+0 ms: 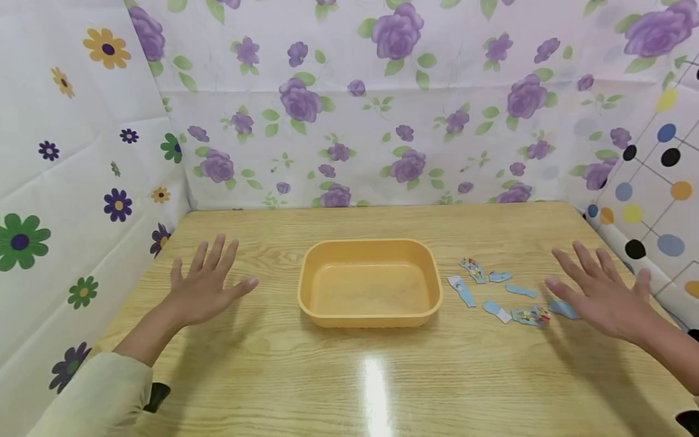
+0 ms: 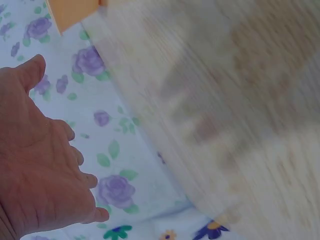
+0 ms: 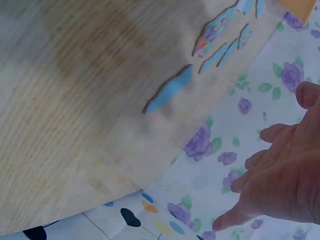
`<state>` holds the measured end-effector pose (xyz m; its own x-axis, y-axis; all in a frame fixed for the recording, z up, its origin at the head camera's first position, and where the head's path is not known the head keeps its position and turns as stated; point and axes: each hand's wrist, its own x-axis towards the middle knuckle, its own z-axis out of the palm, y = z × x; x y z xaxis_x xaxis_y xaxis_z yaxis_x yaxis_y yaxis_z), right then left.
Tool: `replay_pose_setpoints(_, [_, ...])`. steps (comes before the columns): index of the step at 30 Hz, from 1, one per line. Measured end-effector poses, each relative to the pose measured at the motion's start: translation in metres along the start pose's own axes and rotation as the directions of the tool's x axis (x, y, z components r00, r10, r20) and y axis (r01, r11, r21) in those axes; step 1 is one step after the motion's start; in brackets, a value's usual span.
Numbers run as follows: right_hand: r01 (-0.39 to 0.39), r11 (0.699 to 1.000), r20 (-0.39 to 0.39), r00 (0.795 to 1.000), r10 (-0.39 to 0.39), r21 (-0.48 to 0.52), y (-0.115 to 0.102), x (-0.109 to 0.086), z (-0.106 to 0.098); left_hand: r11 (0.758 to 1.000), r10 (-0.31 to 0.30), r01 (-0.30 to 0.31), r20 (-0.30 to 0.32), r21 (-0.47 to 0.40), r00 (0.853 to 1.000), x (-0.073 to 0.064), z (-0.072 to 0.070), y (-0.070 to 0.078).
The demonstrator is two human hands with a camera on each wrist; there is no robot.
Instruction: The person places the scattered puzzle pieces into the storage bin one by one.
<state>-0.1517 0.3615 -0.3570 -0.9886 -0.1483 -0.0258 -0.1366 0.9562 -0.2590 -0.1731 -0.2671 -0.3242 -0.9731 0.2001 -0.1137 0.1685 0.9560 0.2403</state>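
My left hand (image 1: 204,288) hovers over the left side of the table with its fingers spread and nothing in it. On the right, my right hand (image 1: 608,294) is also spread and holds nothing, nearest to a plain blue puzzle piece (image 1: 565,309) that it partly overlaps in the head view. Several more flat, irregular pieces lie scattered between that hand and the basin, among them a multicoloured piece (image 1: 531,315) and a blue-and-white piece (image 1: 462,291). A yellow-orange plastic basin (image 1: 369,320) stands mid-table between both hands, with nothing inside.
The wooden table (image 1: 273,376) meets a purple-flowered cloth (image 1: 349,103) along its far edge. A daisy-print cloth (image 1: 82,182) hangs at the left, and a dotted cloth (image 1: 650,200) borders the right side.
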Motion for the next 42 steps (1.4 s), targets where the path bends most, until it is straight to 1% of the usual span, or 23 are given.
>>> replay_pose_setpoints(3, [0.013, 1.0, 0.003, 1.0, -0.013, 0.013, -0.002, 0.003, -0.002, 1.0, 0.012, -0.012, -0.006, 0.001, 1.0, 0.005, 0.0, 0.007])
replay_pose_setpoints(6, [0.029, 0.999, 0.004, 1.0, -0.029, 0.028, -0.004, 0.005, -0.001, 1.0, 0.02, -0.02, -0.009, -0.007, 1.0, 0.008, 0.001, 0.01])
replay_pose_setpoints(13, [0.046, 0.998, -0.002, 0.999, -0.045, 0.041, -0.005, 0.008, 0.0, 1.0, 0.022, -0.022, -0.003, -0.015, 1.0, 0.009, 0.002, 0.014])
replay_pose_setpoints(19, [0.072, 0.997, -0.015, 0.997, -0.071, 0.033, -0.008, 0.013, -0.002, 0.999, 0.029, -0.029, -0.011, -0.013, 1.0, 0.01, 0.002, 0.017])
replay_pose_setpoints(26, [0.084, 0.996, 0.022, 0.996, -0.085, 0.025, -0.013, 0.017, -0.002, 0.998, 0.041, -0.042, -0.021, -0.046, 0.999, 0.012, 0.004, 0.023])
replay_pose_setpoints(34, [0.095, 0.996, 0.029, 0.995, -0.095, -0.002, -0.018, 0.023, -0.002, 0.996, 0.06, -0.062, -0.022, -0.063, 0.998, 0.016, 0.006, 0.031])
replay_pose_setpoints(42, [0.097, 0.995, 0.046, 0.994, -0.097, 0.008, -0.029, 0.029, 0.0, 0.992, 0.083, -0.085, -0.026, -0.095, 0.996, 0.018, 0.01, 0.037])
